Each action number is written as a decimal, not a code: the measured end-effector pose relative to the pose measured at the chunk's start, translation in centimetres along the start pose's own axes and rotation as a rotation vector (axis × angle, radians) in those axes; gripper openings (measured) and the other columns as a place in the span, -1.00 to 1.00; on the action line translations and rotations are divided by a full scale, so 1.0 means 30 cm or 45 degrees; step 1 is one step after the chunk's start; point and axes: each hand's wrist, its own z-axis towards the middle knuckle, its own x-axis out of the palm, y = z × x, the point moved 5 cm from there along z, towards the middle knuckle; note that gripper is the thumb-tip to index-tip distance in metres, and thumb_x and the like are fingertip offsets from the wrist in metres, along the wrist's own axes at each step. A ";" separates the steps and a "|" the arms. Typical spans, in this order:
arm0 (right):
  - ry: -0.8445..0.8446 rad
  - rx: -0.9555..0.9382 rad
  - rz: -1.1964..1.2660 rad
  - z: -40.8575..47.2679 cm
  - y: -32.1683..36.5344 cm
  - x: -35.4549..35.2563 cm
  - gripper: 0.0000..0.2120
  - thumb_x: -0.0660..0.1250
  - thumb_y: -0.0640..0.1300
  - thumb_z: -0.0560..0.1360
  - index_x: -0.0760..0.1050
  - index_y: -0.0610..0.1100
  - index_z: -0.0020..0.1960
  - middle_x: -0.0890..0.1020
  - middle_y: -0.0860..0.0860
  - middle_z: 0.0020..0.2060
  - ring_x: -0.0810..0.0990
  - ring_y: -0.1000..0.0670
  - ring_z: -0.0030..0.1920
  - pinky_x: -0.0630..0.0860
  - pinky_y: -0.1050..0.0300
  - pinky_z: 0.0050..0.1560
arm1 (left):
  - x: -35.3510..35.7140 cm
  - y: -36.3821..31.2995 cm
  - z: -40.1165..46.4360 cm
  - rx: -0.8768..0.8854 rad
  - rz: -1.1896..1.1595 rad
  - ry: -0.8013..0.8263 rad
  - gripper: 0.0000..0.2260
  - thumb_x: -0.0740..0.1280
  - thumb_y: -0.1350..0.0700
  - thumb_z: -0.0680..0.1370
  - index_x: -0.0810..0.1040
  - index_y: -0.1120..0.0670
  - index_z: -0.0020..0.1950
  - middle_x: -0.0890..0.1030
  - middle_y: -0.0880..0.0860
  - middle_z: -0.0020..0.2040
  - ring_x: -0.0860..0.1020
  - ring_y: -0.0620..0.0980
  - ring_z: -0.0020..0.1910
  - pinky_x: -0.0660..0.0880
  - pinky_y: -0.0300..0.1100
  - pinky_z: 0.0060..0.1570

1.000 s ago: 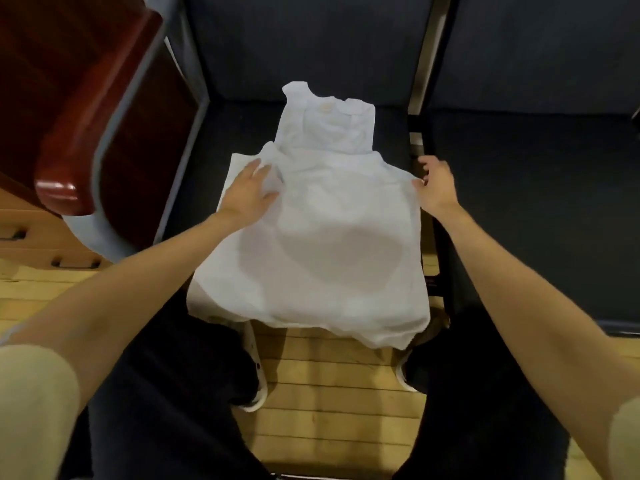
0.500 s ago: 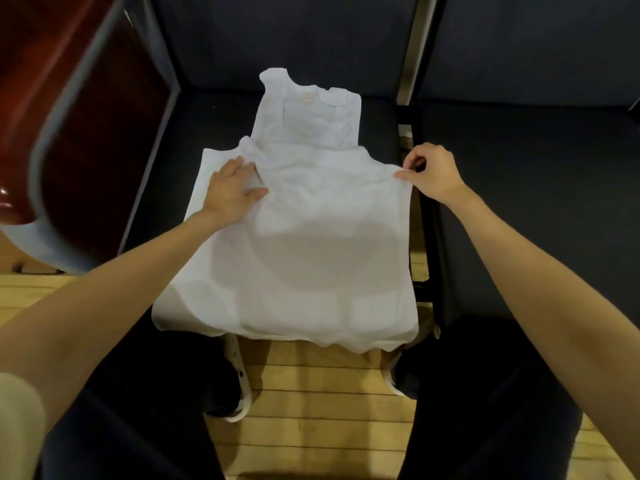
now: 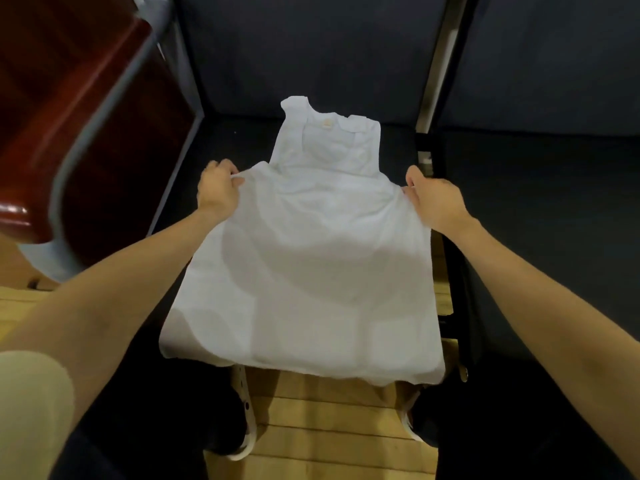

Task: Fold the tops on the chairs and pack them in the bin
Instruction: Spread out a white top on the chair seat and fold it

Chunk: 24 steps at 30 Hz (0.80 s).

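Tank top spread on seat, both hands pinching armhole edges

Armrest [image 3: 69, 109], red-brown wood with a grey frame, is sitting far left, blurred, playing no part here. Just right of it the left hand [image 3: 217, 188] is curling its fingers round the top's left edge, just below the armhole, pinching a small bunch of cloth. White sleeveless top [image 3: 311, 258] is lying face up and flat on the dark chair seat [image 3: 235, 140], neck and straps pointing toward the backrest, hem hanging off the front edge above the wood floor [image 3: 329, 410]. Neck label is showing at the far end. At the top's right edge the right hand [image 3: 437, 202] is gripping the matching spot, thumb up, fingers tucked under the cloth so the exact hold is partly hidden. Second chair seat [image 3: 554, 202] is sitting further right with nothing on it in view. Bin is not showing anywhere in frame.

Step in hand, judging by the symmetric grip: the first fold of this top is just starting, nothing folded yet. Next move is probably calling for lifting both pinched edges together and keeping the sides level. Thin fabric is likely to sag or slide off the front edge.
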 end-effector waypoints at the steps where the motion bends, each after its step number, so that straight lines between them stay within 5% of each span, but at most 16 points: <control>1: 0.001 0.008 -0.045 0.007 0.002 0.007 -0.87 0.19 -0.10 0.61 0.28 -0.15 0.05 0.53 -0.08 -0.34 0.46 -0.12 -0.37 0.42 0.01 -0.26 | -0.002 0.005 0.005 -0.025 -0.005 -0.042 -0.84 0.26 0.19 0.61 0.49 0.21 0.16 0.46 0.23 0.18 0.48 0.19 0.11 0.45 0.01 0.10; 5: -0.030 0.043 -0.197 0.050 -0.006 0.010 -0.81 0.21 -0.17 0.59 0.32 -0.21 0.18 0.42 -0.01 -0.40 0.34 -0.06 -0.42 0.35 0.03 -0.11 | -0.030 0.041 0.061 -0.219 -0.037 -0.183 -0.86 0.27 0.28 0.58 0.48 0.22 0.14 0.45 0.22 0.20 0.49 0.18 0.13 0.47 0.01 0.15; 7: -0.059 0.078 -0.252 0.081 -0.016 -0.003 -0.78 0.17 -0.20 0.60 0.33 -0.23 0.22 0.47 -0.06 -0.34 0.44 -0.13 -0.33 0.37 -0.01 -0.06 | -0.039 0.053 0.095 -0.282 -0.037 -0.180 -0.86 0.26 0.29 0.59 0.48 0.23 0.14 0.44 0.23 0.21 0.49 0.19 0.14 0.45 0.01 0.16; 11: -0.002 0.257 -0.262 0.133 -0.026 -0.002 -0.68 0.22 -0.23 0.59 0.29 -0.25 0.32 0.58 -0.23 0.02 0.55 -0.24 0.04 0.41 -0.09 0.11 | -0.028 0.031 0.121 -0.310 -0.022 -0.154 -0.84 0.25 0.26 0.59 0.51 0.24 0.15 0.43 0.24 0.25 0.46 0.21 0.19 0.44 0.05 0.17; 15: 0.131 0.494 -0.144 0.165 0.014 0.016 -0.51 0.26 -0.11 0.58 0.22 -0.31 0.39 0.35 -0.32 0.33 0.33 -0.30 0.33 0.30 -0.14 0.31 | -0.016 -0.035 0.119 -0.327 0.047 -0.091 -0.68 0.32 0.17 0.51 0.48 0.17 0.26 0.34 0.20 0.34 0.35 0.23 0.29 0.34 0.07 0.26; 24: -0.030 0.091 0.202 0.508 0.109 -0.020 -0.67 0.28 -0.17 0.57 0.37 -0.21 0.30 0.42 -0.26 0.18 0.46 -0.28 0.15 0.46 -0.10 0.09 | 0.012 -0.302 0.410 0.457 -0.162 -0.015 -0.57 0.37 0.11 0.55 0.42 0.09 0.41 0.45 0.13 0.34 0.47 0.16 0.23 0.45 0.04 0.23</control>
